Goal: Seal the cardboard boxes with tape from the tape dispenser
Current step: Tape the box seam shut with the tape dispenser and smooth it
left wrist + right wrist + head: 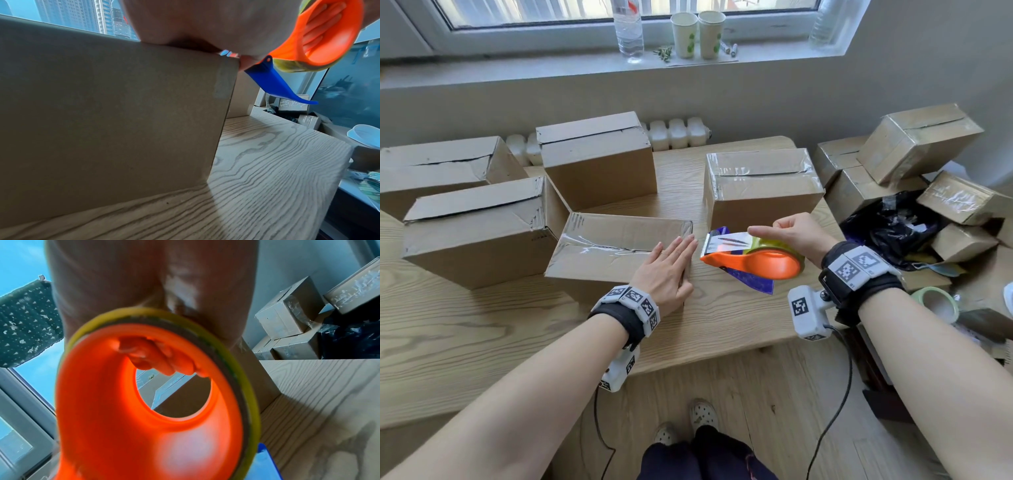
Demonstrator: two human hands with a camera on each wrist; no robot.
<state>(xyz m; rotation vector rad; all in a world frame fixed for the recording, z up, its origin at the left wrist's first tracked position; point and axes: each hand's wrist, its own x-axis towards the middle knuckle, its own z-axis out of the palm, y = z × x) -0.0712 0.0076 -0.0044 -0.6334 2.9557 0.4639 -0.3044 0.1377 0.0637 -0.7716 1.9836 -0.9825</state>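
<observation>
A low cardboard box (606,246) lies on the wooden table (482,329), with clear tape along its top seam. My left hand (671,263) rests flat on the box's right end, fingers straight. Just right of the box, my right hand (794,236) grips the orange tape dispenser (760,262) with its yellowish roll, fingers curled through the ring (164,360), thumb on top. The serrated blade and a short strip of tape point toward the box. In the left wrist view the box's front wall (107,116) fills the frame, with the dispenser (329,35) above right.
Several more boxes stand on the table: three unsealed ones at left and back (479,233), a taped one (760,185) behind the dispenser. Taped boxes (917,140) and a black bag (893,226) pile up at right. A blue plastic piece (753,281) lies under the dispenser.
</observation>
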